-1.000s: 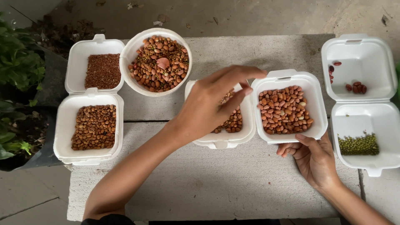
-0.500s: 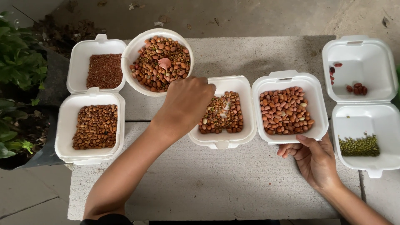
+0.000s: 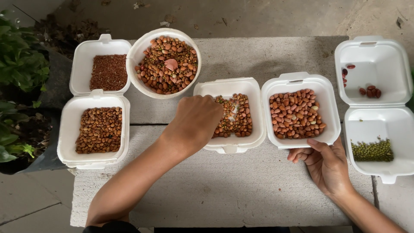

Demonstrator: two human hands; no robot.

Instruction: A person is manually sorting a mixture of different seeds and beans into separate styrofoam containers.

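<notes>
The left hand [image 3: 196, 123] is curled, knuckles up, over the left part of a white foam tray [image 3: 230, 114] near the middle of the grey tabletop [image 3: 241, 190]. Its fingertips are tucked under and hidden, so I cannot tell whether they pinch anything. The tray holds small brown beans [image 3: 239, 118], with a bare white patch showing among them.

Just beside it on the right, another white foam tray [image 3: 297, 80] is filled with larger pinkish peanuts [image 3: 295, 113]. The right hand [image 3: 325, 164] rests at this tray's near edge, palm up, with its fingers loosely spread and the fingertips touching the rim from below.

Behind and to the left of the middle tray stands a round white bowl [image 3: 140, 47] of mixed beans and peanuts [image 3: 166, 64], with one pale pink piece lying on top.

At the far left an opened foam box [image 3: 71, 125] has small brown beans [image 3: 100, 129] in its near half and fine reddish-brown grains [image 3: 108, 72] in its far half. At the far right another opened foam box [image 3: 388, 121] carries a small heap of green beans [image 3: 371, 151] in the near half and a few dark red beans [image 3: 371, 91] in the far half.

Green leafy plants [image 3: 17, 69] grow past the left edge of the tabletop.
</notes>
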